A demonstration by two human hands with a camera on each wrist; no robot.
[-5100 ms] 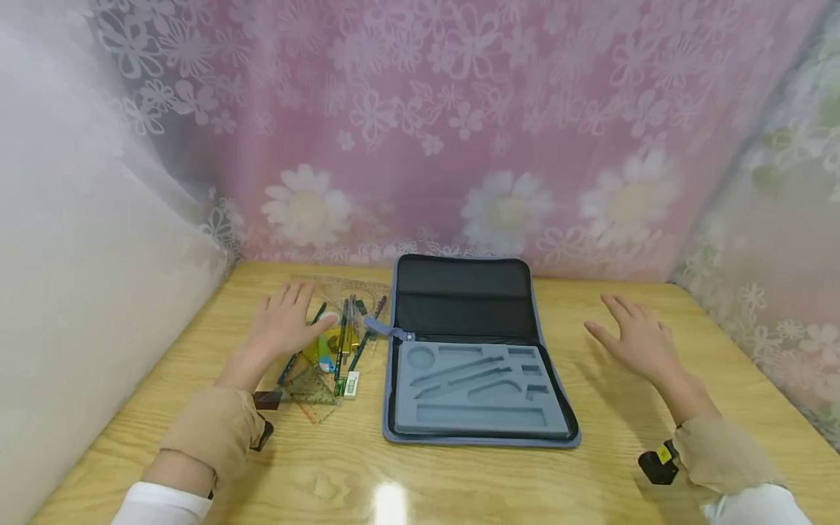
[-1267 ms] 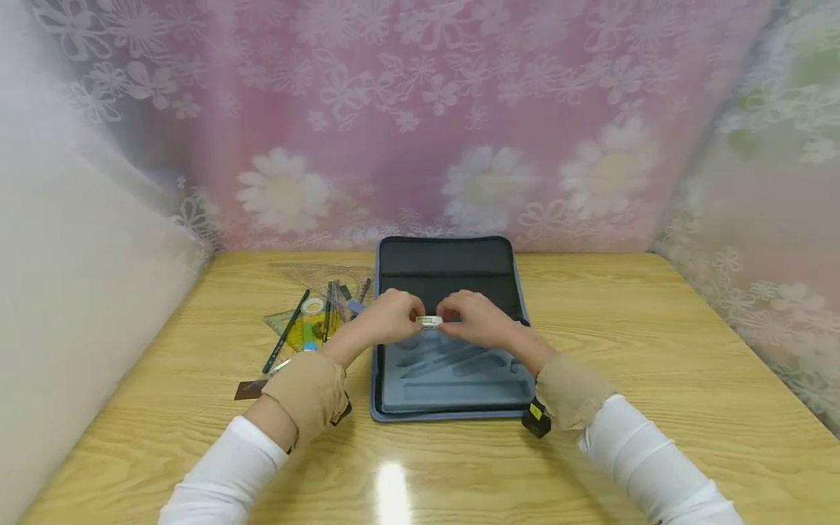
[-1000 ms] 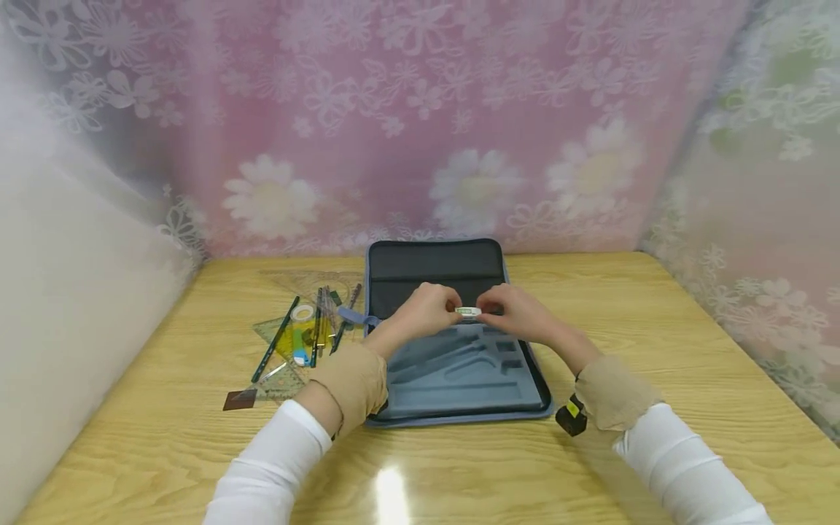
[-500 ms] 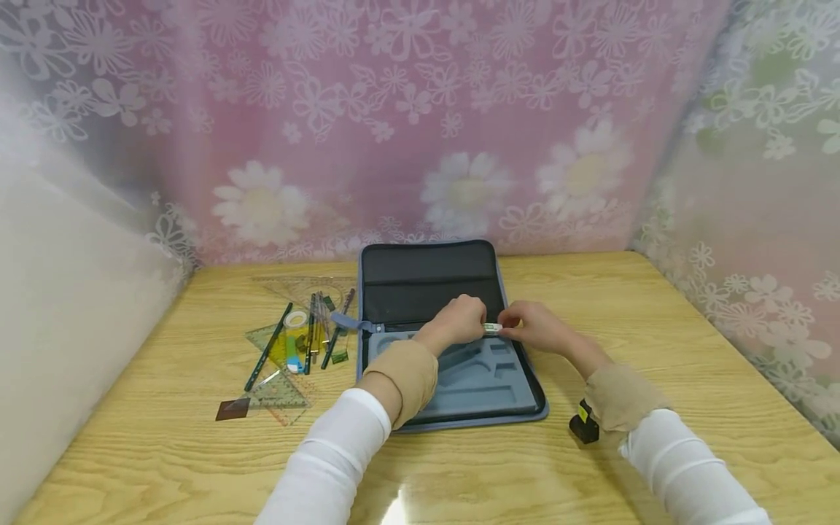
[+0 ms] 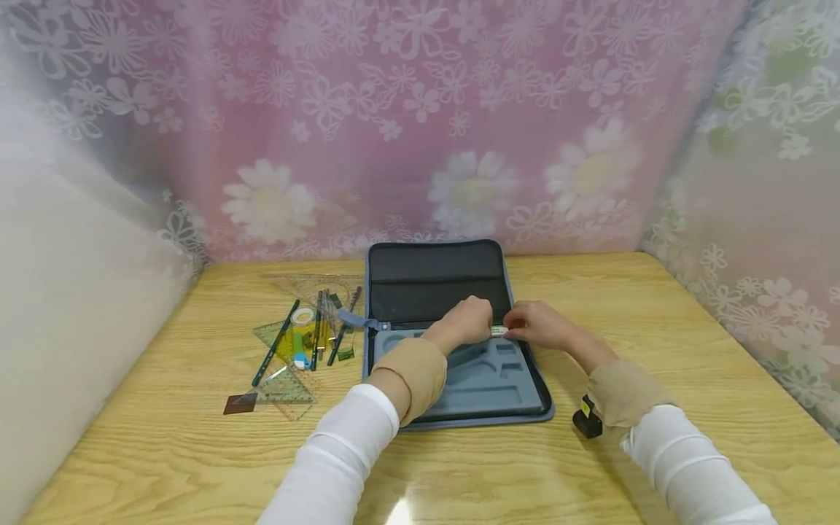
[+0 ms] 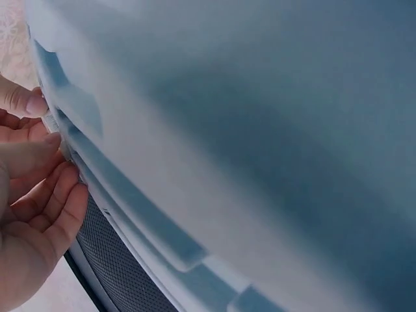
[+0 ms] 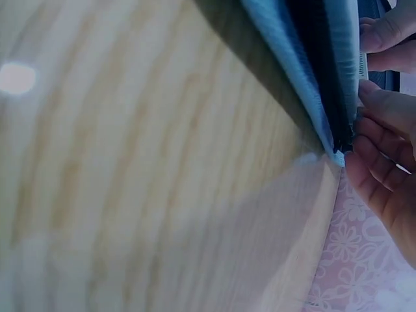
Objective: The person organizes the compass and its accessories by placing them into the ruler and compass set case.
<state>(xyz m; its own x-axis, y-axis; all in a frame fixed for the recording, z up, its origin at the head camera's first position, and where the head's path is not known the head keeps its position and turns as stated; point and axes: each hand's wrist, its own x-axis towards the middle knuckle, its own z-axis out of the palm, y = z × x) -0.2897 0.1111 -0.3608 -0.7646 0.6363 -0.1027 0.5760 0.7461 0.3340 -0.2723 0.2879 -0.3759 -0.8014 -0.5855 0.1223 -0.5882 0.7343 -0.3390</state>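
- The white eraser [image 5: 499, 332] is pinched, one end by the left hand [image 5: 466, 321], the other by the right hand [image 5: 538, 324]!
- It's held at the foam tray's [image 5: 530, 397] one-o'clock edge.

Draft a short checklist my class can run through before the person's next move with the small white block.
1. Case open: ok, lid folded back.
2. White block held: ok, between left hand and right hand.
3. White block fully seated in the foam tray: cannot tell, fingers hide it.
4. Strap away from the hands: ok, it sticks out at the case's left side.
5. Loose tools separated: not ok, the blue-and-green tool lies over a yellow sheet.
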